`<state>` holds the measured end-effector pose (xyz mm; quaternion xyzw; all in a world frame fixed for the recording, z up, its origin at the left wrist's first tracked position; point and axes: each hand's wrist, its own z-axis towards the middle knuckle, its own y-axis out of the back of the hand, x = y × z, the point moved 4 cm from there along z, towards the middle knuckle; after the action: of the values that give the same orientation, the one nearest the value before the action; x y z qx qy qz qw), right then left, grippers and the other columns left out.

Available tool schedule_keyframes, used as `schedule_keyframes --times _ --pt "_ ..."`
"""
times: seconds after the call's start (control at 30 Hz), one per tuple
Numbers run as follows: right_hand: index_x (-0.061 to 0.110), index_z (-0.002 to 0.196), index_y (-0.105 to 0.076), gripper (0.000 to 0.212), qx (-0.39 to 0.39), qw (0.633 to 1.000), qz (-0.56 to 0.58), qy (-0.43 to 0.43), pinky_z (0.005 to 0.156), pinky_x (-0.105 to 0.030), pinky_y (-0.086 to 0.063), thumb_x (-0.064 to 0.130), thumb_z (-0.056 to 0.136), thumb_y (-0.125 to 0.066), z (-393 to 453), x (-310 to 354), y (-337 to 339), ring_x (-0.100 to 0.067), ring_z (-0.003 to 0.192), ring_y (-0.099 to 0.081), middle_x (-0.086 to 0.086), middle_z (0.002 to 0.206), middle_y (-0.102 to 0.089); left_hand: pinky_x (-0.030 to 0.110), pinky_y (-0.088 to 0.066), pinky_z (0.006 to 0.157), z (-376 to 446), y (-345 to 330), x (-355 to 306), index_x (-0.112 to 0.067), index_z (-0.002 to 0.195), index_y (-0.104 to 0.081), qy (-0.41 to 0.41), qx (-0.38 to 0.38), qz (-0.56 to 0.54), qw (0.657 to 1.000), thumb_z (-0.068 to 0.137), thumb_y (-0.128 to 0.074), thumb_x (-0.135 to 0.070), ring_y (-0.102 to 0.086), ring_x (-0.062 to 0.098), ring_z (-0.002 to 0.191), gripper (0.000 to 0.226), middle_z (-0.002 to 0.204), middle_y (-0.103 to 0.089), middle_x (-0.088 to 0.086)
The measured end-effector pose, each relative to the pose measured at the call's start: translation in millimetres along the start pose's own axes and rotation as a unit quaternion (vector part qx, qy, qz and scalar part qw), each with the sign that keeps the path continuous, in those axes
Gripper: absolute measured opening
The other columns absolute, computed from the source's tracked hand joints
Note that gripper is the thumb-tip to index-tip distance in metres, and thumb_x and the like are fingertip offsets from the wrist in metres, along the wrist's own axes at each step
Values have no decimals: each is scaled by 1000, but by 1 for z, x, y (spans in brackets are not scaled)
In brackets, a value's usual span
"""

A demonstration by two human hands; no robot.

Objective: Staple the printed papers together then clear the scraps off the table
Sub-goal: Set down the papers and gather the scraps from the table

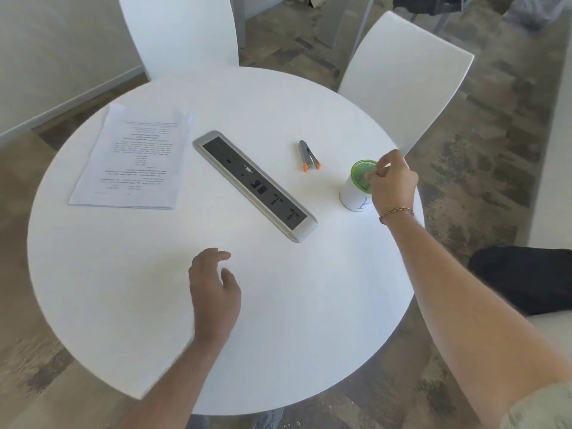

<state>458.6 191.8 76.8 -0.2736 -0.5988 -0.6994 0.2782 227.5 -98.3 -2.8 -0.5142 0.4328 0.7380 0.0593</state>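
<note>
A white cylindrical cup with a green mesh insert (356,193) stands near the right edge of the round white tabletop (154,305); its contents cannot be made out. The right hand (391,184) hovers over its rim, fingertips pinched together. The left hand (213,287) hangs loosely curled, empty. The stapled printed papers (133,159) lie far left, the grey-and-orange stapler (308,156) near the middle.

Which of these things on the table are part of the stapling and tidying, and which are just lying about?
Part of the job:
printed papers
stapler
green-rimmed cup, under the right hand

Just there:
socket strip
two white chairs
</note>
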Motion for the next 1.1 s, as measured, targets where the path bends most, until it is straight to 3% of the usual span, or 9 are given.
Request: schedule_keyframes --times 0.17,0.3,0.43,0.57,0.73,0.8,0.9,1.1 --pt "14 89 -58 15 15 991 -125 41 60 -42 -55 5 82 -48 5 -4 -7 -36 72 -59 -14 81 -66 38 -46 96 2 0 -3 -12 112 -61 -2 -5 0 1000 84 -49 13 -52 22 118 39 116 -52 -9" --pt "13 95 -61 23 21 981 -186 52 56 -35 -43 6 84 -41 9 -7 -13 -36 73 -55 -19 85 -65 37 -46 97 4 0 -4 -13 112 -61 -3 -6 -1 1000 85 -48 12 -52 22 119 40 116 -53 -9" --pt "15 95 -63 24 1 984 -175 28 60 -31 -37 6 83 -44 11 -8 -10 -30 72 -46 -15 90 -58 33 -44 95 4 2 -3 -13 112 -61 -4 -9 0 1000 85 -49 12 -52 21 119 40 117 -52 -10" --pt "18 93 -70 34 -6 983 -181 27 62 -29 -35 3 80 -42 13 -11 -7 -26 76 -45 -17 92 -65 32 -44 94 4 6 0 -12 113 -61 -4 -15 4 1000 84 -48 13 -53 22 118 40 116 -52 -9" --pt "10 87 -71 18 -46 985 -128 109 65 -29 -31 10 88 -53 -34 15 -14 -33 91 -51 -11 86 -67 34 -46 93 1 11 10 -10 114 -59 21 -30 6 999 84 -40 17 -55 23 114 45 113 -52 -6" --pt "12 83 -71 13 -18 988 -80 128 67 -26 -32 10 89 -59 -72 22 -33 -33 91 -53 -8 84 -66 28 -45 91 -2 12 14 -8 115 -58 36 -32 3 999 83 -37 18 -57 22 110 46 113 -54 -2" --pt "13 80 -70 12 37 991 -42 123 68 -33 -40 6 87 -63 -135 27 -64 -30 82 -52 -5 78 -65 19 -42 88 -6 10 15 -6 118 -56 51 -28 -11 998 82 -35 19 -58 20 103 49 114 -55 2" --pt "15 79 -72 7 178 981 -16 70 72 -40 -47 10 82 -67 -224 27 -114 -24 84 -48 -2 78 -64 23 -46 88 -7 9 21 -7 121 -54 48 -20 -17 998 82 -33 19 -62 21 100 51 114 -55 8"
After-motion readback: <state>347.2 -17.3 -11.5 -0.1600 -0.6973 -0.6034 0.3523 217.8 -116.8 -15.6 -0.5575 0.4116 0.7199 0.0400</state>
